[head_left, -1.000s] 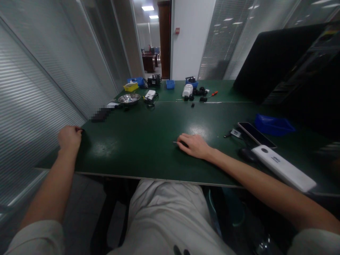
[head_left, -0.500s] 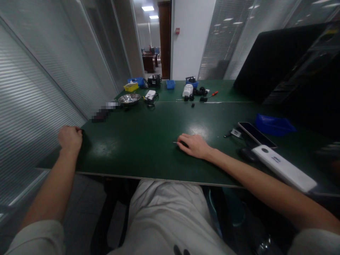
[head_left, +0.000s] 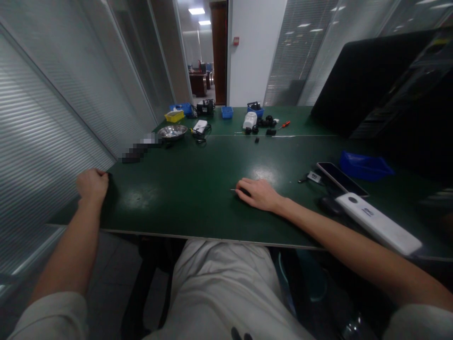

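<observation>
At the left end of the green table [head_left: 191,165], my left hand [head_left: 92,185] is closed. A small dark bit shows at its fingertips, too small to name. My right hand [head_left: 260,194] rests on the tabletop near the middle, thumb and forefinger pinched together. From that pinch a thin, pale, pin-like piece [head_left: 232,190] sticks out to the left; the rest of it is hidden by the fingers. To the right of this hand lie a small white tag with a dark cord [head_left: 314,177] and a phone [head_left: 341,179].
A long white device [head_left: 378,222] and a blue tray [head_left: 366,167] lie on the right, before a large black panel [head_left: 368,85]. Farther back are a metal bowl [head_left: 172,132], a yellow bin [head_left: 174,116], a white box with cables [head_left: 200,126], black parts [head_left: 267,122] and an orange-handled screwdriver [head_left: 285,124].
My left hand has shifted very slightly, and less of the dark bit shows at its fingertips. My right hand and the pin-like piece stay in place.
</observation>
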Demonstrator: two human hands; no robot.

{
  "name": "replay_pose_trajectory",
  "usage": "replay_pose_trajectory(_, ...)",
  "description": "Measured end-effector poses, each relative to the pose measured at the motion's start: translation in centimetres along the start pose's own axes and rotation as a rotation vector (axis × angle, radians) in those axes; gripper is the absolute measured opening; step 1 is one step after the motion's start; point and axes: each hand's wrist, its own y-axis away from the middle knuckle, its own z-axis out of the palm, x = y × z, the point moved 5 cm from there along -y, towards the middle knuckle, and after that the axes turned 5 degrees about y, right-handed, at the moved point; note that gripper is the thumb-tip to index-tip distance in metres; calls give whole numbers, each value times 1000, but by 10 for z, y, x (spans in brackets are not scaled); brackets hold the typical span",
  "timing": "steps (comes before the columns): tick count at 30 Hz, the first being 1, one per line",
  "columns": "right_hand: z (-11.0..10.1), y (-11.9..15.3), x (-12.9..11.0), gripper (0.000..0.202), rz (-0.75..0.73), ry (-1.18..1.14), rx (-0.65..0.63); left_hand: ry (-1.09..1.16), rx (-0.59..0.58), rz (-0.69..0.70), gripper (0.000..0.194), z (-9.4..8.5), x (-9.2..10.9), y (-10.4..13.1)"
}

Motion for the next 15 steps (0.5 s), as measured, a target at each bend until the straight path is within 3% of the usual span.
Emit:
replay_pose_trajectory(3,1,0,0,31,1,-4,-4,-44,98,-74,45,-5,-4,1)
replay_pose_trajectory(6,1,0,1,32,-1,7,-2,-27,81,-38,47,-3,-6,-1)
replay_pose_trajectory(15,0,0,1,32,7,19,-14,50,72,-96,51,5,-20,-12)
